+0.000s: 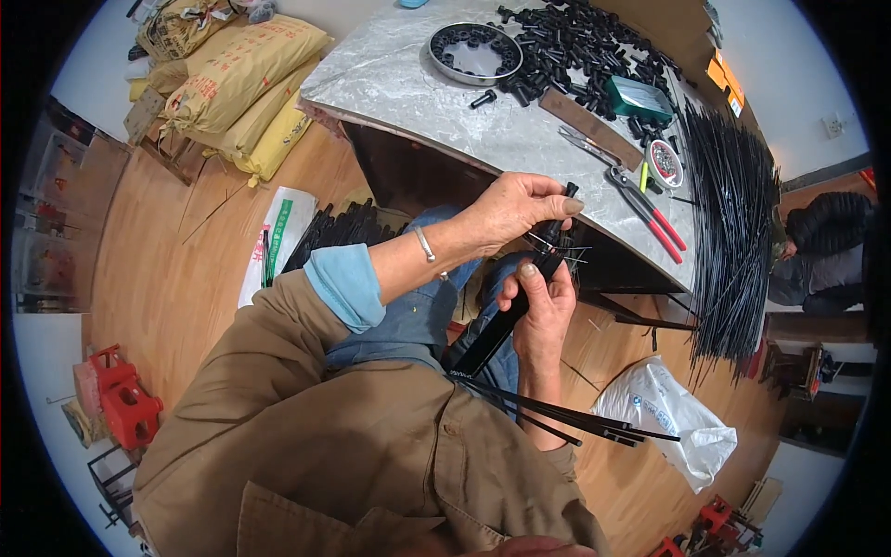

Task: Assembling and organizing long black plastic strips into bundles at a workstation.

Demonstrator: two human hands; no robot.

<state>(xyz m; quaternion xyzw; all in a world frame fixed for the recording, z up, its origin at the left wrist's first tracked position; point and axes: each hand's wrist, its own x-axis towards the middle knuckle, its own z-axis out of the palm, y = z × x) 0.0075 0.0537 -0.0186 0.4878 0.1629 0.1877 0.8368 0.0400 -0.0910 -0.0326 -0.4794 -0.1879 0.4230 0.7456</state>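
Below the near edge of the grey worktable [520,139], the left hand [515,209] pinches the top end of a black rod [506,320] between fingertips; just right, the right hand [543,311] wraps its middle, thumb pressed against it.

The left hand [515,209] covers the top of the black tube [506,320], so its grip there cannot be told. The tube's lower end vanishes behind the knee. Thin wires [561,246] at the tip are too fine to count. The tabletop [418,84] hides what lies beneath it.
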